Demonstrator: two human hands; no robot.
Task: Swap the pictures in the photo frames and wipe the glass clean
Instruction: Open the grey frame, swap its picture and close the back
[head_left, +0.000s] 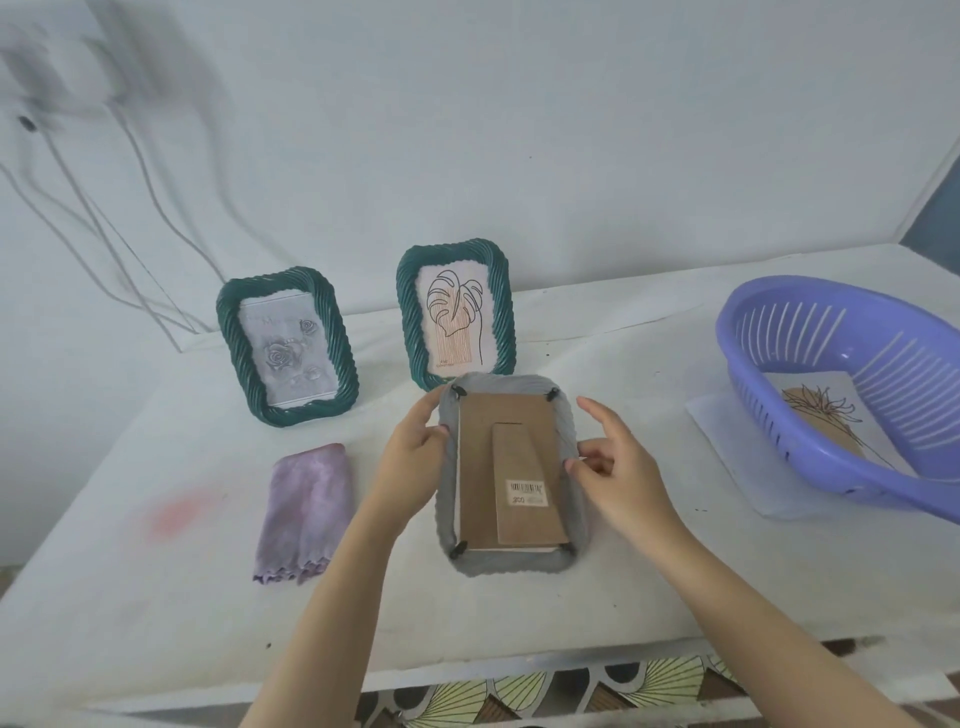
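Left hand grips and right hand pinches opposite edges of the face-down grey frame between them; its barcode sticker (printed "200") faces up.

A grey frame lay face down on the table, cardboard back up. The left hand gripped its left rim and the right hand pinched its right rim. Just beyond stood a green rose frame and, to its right, a green leaf frame. A cloth lay left, and a basket on the right held a drawing.
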